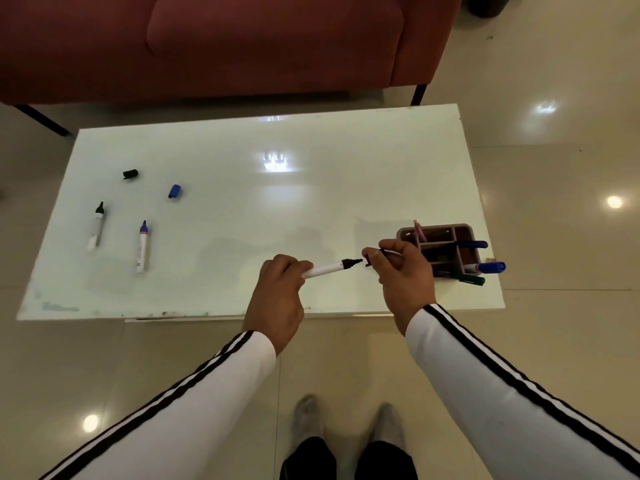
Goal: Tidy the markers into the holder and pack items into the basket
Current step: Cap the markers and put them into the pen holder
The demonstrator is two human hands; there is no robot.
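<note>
My left hand (278, 289) grips an uncapped black-tipped white marker (330, 268), tip pointing right. My right hand (403, 271) pinches a small black cap (369, 259) just off that tip, a small gap between them. A brown marker holder (465, 233) with several compartments stands at the table's right edge behind my right hand, holding blue, green and pink markers. On the left of the table lie an uncapped black marker (96, 226), an uncapped blue marker (142, 246), a loose black cap (130, 173) and a loose blue cap (175, 191).
The white glossy table (259, 202) sits on a shiny tiled floor. A red sofa (225, 43) runs along the far side. My feet (346, 427) are below the near table edge. No basket is in view.
</note>
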